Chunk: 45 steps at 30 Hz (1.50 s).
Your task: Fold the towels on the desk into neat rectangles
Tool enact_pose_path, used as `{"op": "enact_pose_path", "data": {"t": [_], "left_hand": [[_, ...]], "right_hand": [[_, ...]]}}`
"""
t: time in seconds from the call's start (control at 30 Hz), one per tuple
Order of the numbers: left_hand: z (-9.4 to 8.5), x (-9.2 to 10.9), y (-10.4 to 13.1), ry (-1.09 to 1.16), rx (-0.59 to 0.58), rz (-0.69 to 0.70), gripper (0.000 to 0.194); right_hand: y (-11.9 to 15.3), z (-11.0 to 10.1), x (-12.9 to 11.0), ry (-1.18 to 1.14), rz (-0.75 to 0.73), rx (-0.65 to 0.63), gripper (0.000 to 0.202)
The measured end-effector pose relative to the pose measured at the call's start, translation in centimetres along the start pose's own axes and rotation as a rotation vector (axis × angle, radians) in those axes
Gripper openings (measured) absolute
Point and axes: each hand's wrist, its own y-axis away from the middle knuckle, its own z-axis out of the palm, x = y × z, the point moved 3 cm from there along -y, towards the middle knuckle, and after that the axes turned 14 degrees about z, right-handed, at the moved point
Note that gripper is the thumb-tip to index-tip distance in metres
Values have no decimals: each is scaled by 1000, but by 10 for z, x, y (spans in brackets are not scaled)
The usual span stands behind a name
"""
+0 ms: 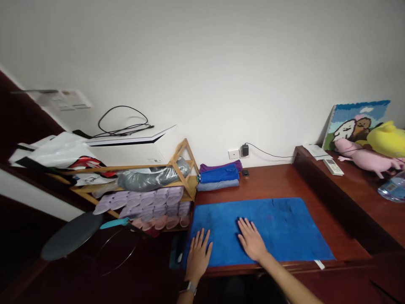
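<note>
A blue cloth (268, 230) lies spread flat on the reddish-brown table (272, 181), with dark marks near its far right part and a white tag at its front right edge. My left hand (199, 255) rests palm down at the cloth's left edge, fingers stretched out, with a watch on the wrist. Flat on the middle of the cloth is my right hand (252, 240), its fingers spread. Neither hand holds anything. Behind the cloth, by the wall, sits a pile of folded cloths (220, 175) in purple, blue and grey-blue.
Left of the table stands a wooden rack (186, 169) with slippers (148, 204) and a white box (129, 153); a dark round stool (72, 236) is nearby. On the raised right surface are a remote (333, 167), a pink plush toy (367, 159) and a bottle (393, 188).
</note>
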Motion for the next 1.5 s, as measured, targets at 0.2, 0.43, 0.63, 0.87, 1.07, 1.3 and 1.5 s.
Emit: {"op": "enact_pose_path", "data": {"t": [0.2,0.43,0.63,0.87,1.07,1.3,1.5], "left_hand": [[-11,0,1,-37,-38,-72,57],[-10,-15,12,-44,-70,-94,64],[-9,-16,9,-52,-92,-103,65],[0,-20,12,-80,-45,-83,64],[3,-24,12,-123,-25,-46,64],[0,-26,12,-183,-81,14,59],[-4,-35,8,-146,-90,-46,60]], "right_hand": [[5,16,-33,33,-7,-123,65],[29,-18,92,127,186,39,66],[67,-65,249,270,509,147,73],[85,-72,286,233,558,160,75],[56,-104,286,110,581,237,61],[-40,-152,322,-81,758,318,57],[-57,-129,341,-107,845,390,60]]}}
